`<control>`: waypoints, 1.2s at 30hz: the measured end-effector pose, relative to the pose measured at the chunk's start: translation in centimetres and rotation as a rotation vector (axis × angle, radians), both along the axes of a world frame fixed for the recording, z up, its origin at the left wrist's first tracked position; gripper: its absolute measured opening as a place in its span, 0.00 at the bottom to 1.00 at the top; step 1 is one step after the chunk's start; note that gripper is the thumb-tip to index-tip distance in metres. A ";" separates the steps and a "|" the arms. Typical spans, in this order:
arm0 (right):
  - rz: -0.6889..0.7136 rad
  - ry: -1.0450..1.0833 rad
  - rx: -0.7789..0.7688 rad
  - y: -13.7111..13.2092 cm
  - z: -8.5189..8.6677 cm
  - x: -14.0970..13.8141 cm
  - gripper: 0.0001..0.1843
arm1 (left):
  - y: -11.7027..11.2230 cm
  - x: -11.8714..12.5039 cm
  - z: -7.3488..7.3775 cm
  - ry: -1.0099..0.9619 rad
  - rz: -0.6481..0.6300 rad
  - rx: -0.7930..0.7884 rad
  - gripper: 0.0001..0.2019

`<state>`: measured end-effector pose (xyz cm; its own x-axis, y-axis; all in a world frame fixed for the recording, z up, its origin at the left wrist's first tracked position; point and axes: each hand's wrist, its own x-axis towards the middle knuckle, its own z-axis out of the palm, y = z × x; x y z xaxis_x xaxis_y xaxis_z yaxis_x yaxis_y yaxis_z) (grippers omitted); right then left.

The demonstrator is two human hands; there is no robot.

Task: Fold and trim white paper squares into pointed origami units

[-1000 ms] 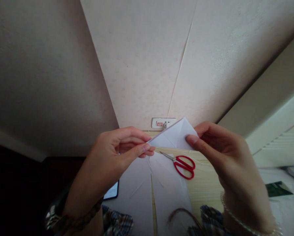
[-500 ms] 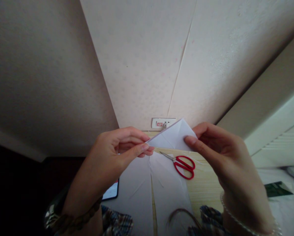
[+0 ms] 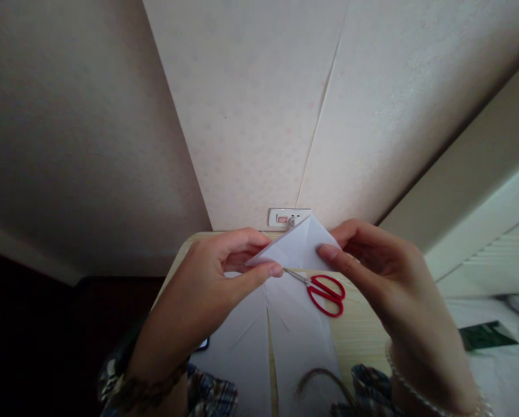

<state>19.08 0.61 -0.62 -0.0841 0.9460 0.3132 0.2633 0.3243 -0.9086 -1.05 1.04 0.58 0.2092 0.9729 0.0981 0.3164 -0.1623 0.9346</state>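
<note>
A folded piece of white paper (image 3: 300,246), roughly triangular with crease lines, is held up above the table between both hands. My left hand (image 3: 237,266) pinches its left corner, thumb in front and fingers behind. At the right corner, my right hand (image 3: 368,260) grips the paper between thumb and fingers. Below the paper lie scissors (image 3: 326,295) with red handles, their blades pointing left and partly over a white sheet. Larger white paper sheets (image 3: 303,341) are spread under the hands, with a narrow gap between them.
The pale wooden table (image 3: 359,313) meets a wall, where a socket (image 3: 279,218) has a plug in it. A phone (image 3: 204,344) is mostly hidden by my left forearm. To the right, a dark green packet (image 3: 488,336) lies on a white surface.
Both hands and the folded paper have shifted; the paper sits slightly further left and lower. My left hand has moved right along the paper, its thumb now further over the lower edge.
</note>
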 end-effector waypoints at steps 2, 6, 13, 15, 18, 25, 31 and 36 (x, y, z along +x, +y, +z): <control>0.003 -0.004 -0.009 -0.1 0.0 -0.1 0.11 | -0.1 0.2 0.1 -0.009 0.002 -0.006 0.02; 0.014 0.001 -0.024 -0.2 0.1 -0.2 0.11 | -0.2 0.3 0.1 -0.024 0.003 -0.024 0.02; 0.087 -0.030 -0.034 0.3 0.3 -0.1 0.07 | -0.1 0.0 0.1 -0.054 0.009 -0.050 0.02; 0.101 -0.039 -0.023 0.4 0.3 0.0 0.05 | -0.1 0.0 0.1 -0.056 0.044 -0.057 0.02; 0.079 -0.047 0.032 0.2 0.2 0.3 0.05 | 0.0 -0.2 0.1 -0.085 0.084 -0.067 0.04; 0.020 -0.058 0.082 0.1 -0.5 0.8 0.08 | 0.0 -0.6 -0.4 -0.161 0.086 -0.101 0.04; 0.063 -0.037 0.075 0.4 -0.4 0.7 0.05 | 0.1 -0.5 -0.5 -0.171 0.075 -0.091 0.04; 0.068 -0.018 0.075 0.4 -0.2 0.5 0.06 | 0.0 -0.7 -0.4 -0.153 0.053 -0.059 0.04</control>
